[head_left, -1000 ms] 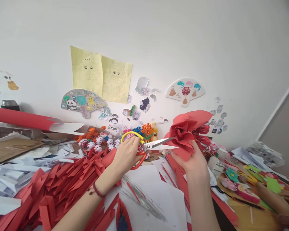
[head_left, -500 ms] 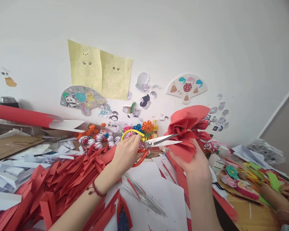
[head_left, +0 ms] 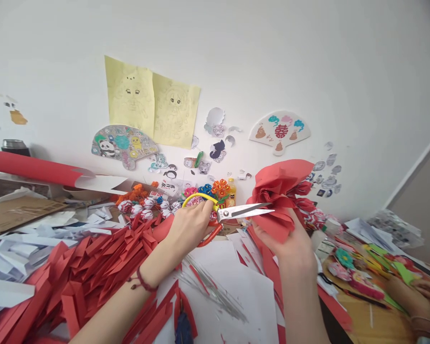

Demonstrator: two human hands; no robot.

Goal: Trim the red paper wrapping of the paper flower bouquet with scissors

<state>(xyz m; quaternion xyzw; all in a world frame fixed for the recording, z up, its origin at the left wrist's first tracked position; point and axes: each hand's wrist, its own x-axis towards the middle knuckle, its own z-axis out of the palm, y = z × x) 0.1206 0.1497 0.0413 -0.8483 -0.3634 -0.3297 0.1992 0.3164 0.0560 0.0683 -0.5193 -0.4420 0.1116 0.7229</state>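
Note:
My left hand (head_left: 193, 222) is closed around the handles of a pair of scissors (head_left: 232, 212), one handle loop yellow and the other orange-red. The blades point right, slightly apart, and their tips overlap the front of a red paper flower (head_left: 279, 196). That flower, with wide curled petals, is gripped from below by my right hand (head_left: 290, 241); some of its fingers are hidden behind the paper. Below the scissors, thin wires (head_left: 215, 289) lie on a white sheet (head_left: 251, 286). Pliers with dark blue handles (head_left: 182, 327) lie at the bottom edge.
Folded red paper strips (head_left: 103, 267) heap up on the left beside white paper strips (head_left: 60, 239). A red paper roll (head_left: 32, 167) lies behind them. Small craft flowers (head_left: 220, 191) stand against the wall. At right, another person's hands (head_left: 412, 296) work over craft pieces.
The scissor blades have closed partway, their gap narrower than before. Both hands stay at nearly the same place, and the whole view has shifted slightly.

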